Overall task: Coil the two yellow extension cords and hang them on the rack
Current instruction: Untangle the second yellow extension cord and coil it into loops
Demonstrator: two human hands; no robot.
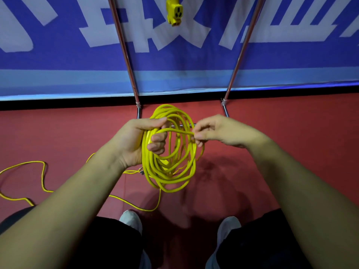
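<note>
The left hand [134,141], palm inward, curls its fingers round the nine o'clock side of the yellow coil [147,156] (held above the red floor [291,121], before the rack [124,49]); the right hand [223,133] pinches one strand at two o'clock; the loose cord [29,162] trails toward eight o'clock.

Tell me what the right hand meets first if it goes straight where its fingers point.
Likely the loops of the coiled yellow extension cord, then the left hand gripping them. The right hand points leftward; depth unclear.
</note>
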